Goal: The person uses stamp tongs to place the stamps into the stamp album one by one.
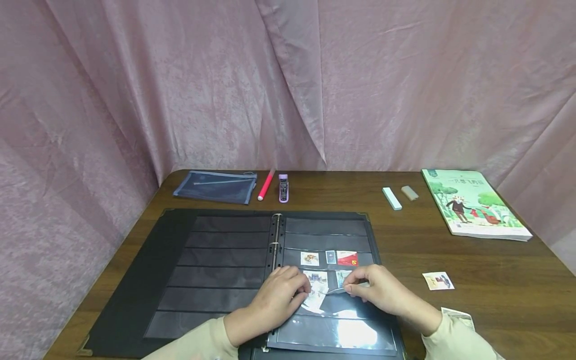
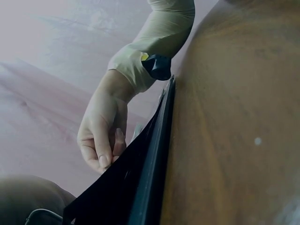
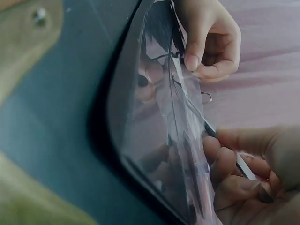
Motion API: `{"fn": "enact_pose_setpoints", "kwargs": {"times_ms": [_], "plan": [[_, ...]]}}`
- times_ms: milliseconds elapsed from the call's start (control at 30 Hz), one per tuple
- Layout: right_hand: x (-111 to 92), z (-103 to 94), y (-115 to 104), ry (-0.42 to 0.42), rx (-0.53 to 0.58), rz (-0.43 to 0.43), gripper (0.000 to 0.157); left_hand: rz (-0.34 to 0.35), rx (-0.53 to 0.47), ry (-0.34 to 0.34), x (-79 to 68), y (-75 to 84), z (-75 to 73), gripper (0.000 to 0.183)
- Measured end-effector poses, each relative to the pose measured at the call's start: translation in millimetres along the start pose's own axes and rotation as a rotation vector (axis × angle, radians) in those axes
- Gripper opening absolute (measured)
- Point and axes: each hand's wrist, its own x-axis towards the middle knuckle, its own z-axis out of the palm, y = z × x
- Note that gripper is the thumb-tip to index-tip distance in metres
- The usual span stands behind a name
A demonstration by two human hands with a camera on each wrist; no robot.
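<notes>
A black stamp album (image 1: pixel 123 285) lies spread on the table, its right page (image 1: pixel 324 242) fitted with clear pocket strips. My left hand (image 1: pixel 281 295) pinches the left edge of a pale stamp (image 1: pixel 316 299) at a lower strip. Between the right hand's (image 1: pixel 380 290) thumb and fingers is a pair of metal tweezers (image 3: pixel 208 126), whose tips reach to the stamp and the clear film. How far the stamp sits inside the pocket, I cannot tell. More stamps show above, including a red one (image 1: pixel 347 258) and a small blue one (image 1: pixel 330 257).
Right of the album lie a loose stamp (image 1: pixel 438 281) and a paper piece (image 1: pixel 459 316) partly under the right sleeve. Farther back are a green-covered book (image 1: pixel 477 205), two erasers (image 1: pixel 392 198), a purple-ended cutter (image 1: pixel 283 188), a red marker (image 1: pixel 266 185) and a blue mesh pouch (image 1: pixel 216 187).
</notes>
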Motion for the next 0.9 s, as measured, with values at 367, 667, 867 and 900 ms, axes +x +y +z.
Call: {"fn": "enact_pose_setpoints", "kwargs": {"times_ms": [367, 667, 867, 900], "plan": [[-0.8, -23.7, -2.3, -0.051, -0.078, -0.029, 0.013, -0.007, 0.009, -0.009, 0.3, 1.1, -1.4, 0.012], [9.8, -30.3, -10.6, -0.035, -0.158, -0.030, 0.010, -0.010, 0.010, -0.024, 0.3, 1.0, -1.7, 0.012], [21.1, -23.8, -12.1, -0.054, -0.170, -0.032, 0.008, 0.002, 0.014, -0.005, 0.0, 0.2, -1.5, 0.011], [22.4, -23.1, -12.2, -0.055, -0.176, -0.039, 0.008, 0.001, 0.013, -0.006, 0.0, 0.2, -1.5, 0.011]]}}
